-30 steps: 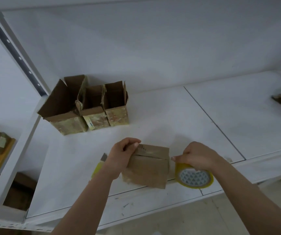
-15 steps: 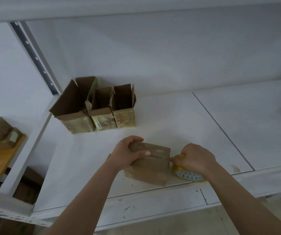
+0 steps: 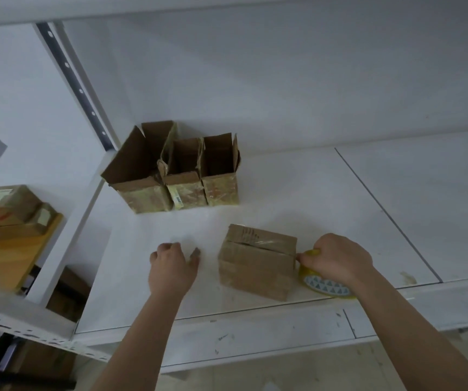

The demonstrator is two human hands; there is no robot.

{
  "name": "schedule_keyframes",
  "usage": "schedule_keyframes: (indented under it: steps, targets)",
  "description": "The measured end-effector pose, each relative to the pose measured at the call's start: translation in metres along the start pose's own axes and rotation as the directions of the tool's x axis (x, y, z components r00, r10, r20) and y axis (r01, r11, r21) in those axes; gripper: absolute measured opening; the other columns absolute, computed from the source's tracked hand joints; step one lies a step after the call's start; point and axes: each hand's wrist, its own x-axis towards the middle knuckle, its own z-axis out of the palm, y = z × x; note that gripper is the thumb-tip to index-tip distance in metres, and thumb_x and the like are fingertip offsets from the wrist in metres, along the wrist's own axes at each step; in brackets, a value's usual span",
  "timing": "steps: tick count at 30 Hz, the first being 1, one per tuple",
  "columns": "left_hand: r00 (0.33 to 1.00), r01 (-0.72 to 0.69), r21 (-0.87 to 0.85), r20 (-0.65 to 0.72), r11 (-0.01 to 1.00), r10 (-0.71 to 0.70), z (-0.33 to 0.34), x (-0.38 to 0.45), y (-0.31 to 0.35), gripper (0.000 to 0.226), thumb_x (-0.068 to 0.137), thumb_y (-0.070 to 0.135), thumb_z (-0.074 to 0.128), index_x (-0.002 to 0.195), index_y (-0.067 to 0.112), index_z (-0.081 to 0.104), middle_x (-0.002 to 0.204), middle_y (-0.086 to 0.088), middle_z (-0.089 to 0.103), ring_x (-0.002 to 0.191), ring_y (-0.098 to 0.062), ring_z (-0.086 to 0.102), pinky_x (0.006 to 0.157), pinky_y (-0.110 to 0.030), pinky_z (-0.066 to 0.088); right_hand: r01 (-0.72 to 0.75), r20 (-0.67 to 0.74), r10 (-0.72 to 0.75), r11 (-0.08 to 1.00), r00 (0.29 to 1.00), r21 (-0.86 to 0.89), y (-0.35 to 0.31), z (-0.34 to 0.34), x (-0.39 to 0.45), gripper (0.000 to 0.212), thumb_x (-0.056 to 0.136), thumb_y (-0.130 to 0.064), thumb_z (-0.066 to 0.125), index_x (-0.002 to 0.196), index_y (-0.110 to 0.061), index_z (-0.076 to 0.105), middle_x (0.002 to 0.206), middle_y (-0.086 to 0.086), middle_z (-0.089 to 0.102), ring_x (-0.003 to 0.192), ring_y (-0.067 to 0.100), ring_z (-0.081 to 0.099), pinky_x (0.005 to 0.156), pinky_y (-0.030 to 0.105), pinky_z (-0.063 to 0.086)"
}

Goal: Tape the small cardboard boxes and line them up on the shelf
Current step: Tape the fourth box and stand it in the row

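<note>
Left hand (image 3: 172,268): off the box (image 3: 256,262) now, hovering just left of it, fingers loosely curled, holding nothing. Half a second ago it was clasped over the box's top left edge. Right hand (image 3: 337,261): fingers curled round the yellow tape roll (image 3: 326,285), pressed against the box's right side at the top corner, as before.

Box: closed, flaps down, clear tape strip across the top seam running toward the right hand. Stands upright on the shelf (image 3: 297,193) near the front edge, free of the left hand. A second ago it was tipped toward the camera with the roll lying flat beside it; the roll now stands more on edge, touching the box.

Behind and left of the box, well apart: three open boxes (image 3: 176,176) in a row, flaps up, touching side by side. Unchanged. Farther left, beyond the shelf upright: packages (image 3: 7,210) on a wooden surface.
</note>
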Motion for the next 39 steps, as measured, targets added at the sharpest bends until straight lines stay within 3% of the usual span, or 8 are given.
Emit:
schedule_keyframes:
  steps: [9, 16, 20, 24, 29, 33, 36, 39]
  targets:
    - [0.998, -0.048, 0.176, -0.021, 0.983, 0.053, 0.013, -0.004, -0.005, 0.022, 0.095, 0.008, 0.045, 0.092, 0.0, 0.065, 0.098, -0.016, 0.06, 0.092, -0.033, 0.059, 0.073, -0.034, 0.043, 0.003, -0.018, -0.003, 1.0, 1.0, 0.0, 0.001, 0.0, -0.001, 0.045, 0.081, -0.056, 0.061, 0.059, -0.018, 0.05, 0.059, -0.003, 0.055, 0.071, 0.02, 0.067, 0.056, 0.025, 0.038]
    - [0.95, -0.309, -0.469, -0.192, 0.827, 0.246, -0.035, -0.008, 0.051, 0.011, 0.102, 0.016, 0.045, 0.095, 0.007, 0.048, 0.076, -0.001, 0.059, 0.064, -0.013, 0.055, 0.051, -0.019, 0.034, -0.007, -0.02, 0.007, 1.0, 1.0, -0.014, 0.003, 0.003, 0.001, 0.048, 0.08, -0.06, 0.059, 0.057, -0.019, 0.048, 0.06, -0.005, 0.052, 0.061, 0.014, 0.056, 0.055, 0.024, 0.039]
    - [0.796, -0.406, -0.65, 0.094, 0.642, 0.598, -0.038, -0.028, 0.116, 0.032, 0.105, 0.032, 0.039, 0.088, 0.019, 0.062, 0.059, 0.009, 0.059, 0.048, -0.001, 0.05, 0.048, -0.015, 0.039, -0.03, -0.019, 0.03, 1.0, 0.999, -0.006, 0.001, 0.002, 0.0, 0.045, 0.077, -0.059, 0.058, 0.058, -0.02, 0.049, 0.063, -0.004, 0.055, 0.063, 0.015, 0.058, 0.056, 0.024, 0.041]
    - [0.66, -0.225, -0.707, 0.396, 0.671, 0.639, -0.014, -0.033, 0.147, 0.037, 0.106, 0.031, 0.038, 0.082, 0.011, 0.059, 0.058, 0.0, 0.06, 0.044, -0.013, 0.051, 0.046, -0.022, 0.044, -0.036, -0.027, 0.035, 0.999, 0.999, -0.036, 0.001, 0.001, -0.001, 0.045, 0.078, -0.062, 0.055, 0.059, -0.021, 0.048, 0.065, -0.006, 0.054, 0.064, 0.013, 0.056, 0.055, 0.025, 0.038]
    - [0.703, -0.268, -0.643, 0.379, 0.718, 0.602, 0.007, -0.026, 0.14, 0.039, 0.104, 0.034, 0.041, 0.081, 0.011, 0.062, 0.05, 0.005, 0.057, 0.037, -0.01, 0.044, 0.042, -0.018, 0.037, 0.012, 0.05, -0.014, 0.999, 0.999, 0.053, 0.01, -0.004, -0.003, 0.054, 0.086, -0.065, 0.049, 0.063, -0.016, 0.056, 0.067, -0.003, 0.058, 0.064, 0.012, 0.057, 0.057, 0.028, 0.041]
    - [0.713, -0.239, -0.674, 0.367, 0.699, 0.598, 0.011, -0.028, 0.139, 0.039, 0.103, 0.034, 0.043, 0.077, 0.014, 0.063, 0.048, 0.005, 0.054, 0.037, -0.009, 0.042, 0.041, -0.016, 0.035, 0.045, 0.221, -0.111, 0.957, 0.969, 0.287, 0.028, -0.024, -0.006, 0.029, 0.092, -0.038, 0.058, 0.098, -0.013, 0.071, 0.1, 0.004, 0.067, 0.089, 0.016, 0.062, 0.078, 0.032, 0.049]
    - [0.7, -0.277, -0.661, 0.358, 0.697, 0.618, 0.011, -0.028, 0.138, 0.041, 0.105, 0.029, 0.041, 0.073, 0.013, 0.061, 0.048, 0.006, 0.053, 0.037, -0.008, 0.042, 0.043, -0.017, 0.035, -0.005, 0.244, -0.097, 0.922, 0.965, 0.387, 0.038, -0.027, -0.009, 0.029, 0.089, -0.043, 0.065, 0.112, -0.026, 0.065, 0.109, -0.004, 0.06, 0.097, 0.013, 0.059, 0.078, 0.028, 0.049]
    - [0.69, -0.317, -0.627, 0.362, 0.712, 0.626, 0.008, -0.027, 0.137, 0.042, 0.105, 0.03, 0.039, 0.072, 0.013, 0.058, 0.05, 0.006, 0.055, 0.04, -0.009, 0.045, 0.046, -0.018, 0.038, -0.015, 0.203, -0.032, 0.974, 0.979, 0.226, 0.04, -0.023, -0.009, 0.034, 0.085, -0.052, 0.066, 0.114, -0.034, 0.059, 0.115, -0.008, 0.053, 0.105, 0.012, 0.054, 0.085, 0.03, 0.044]
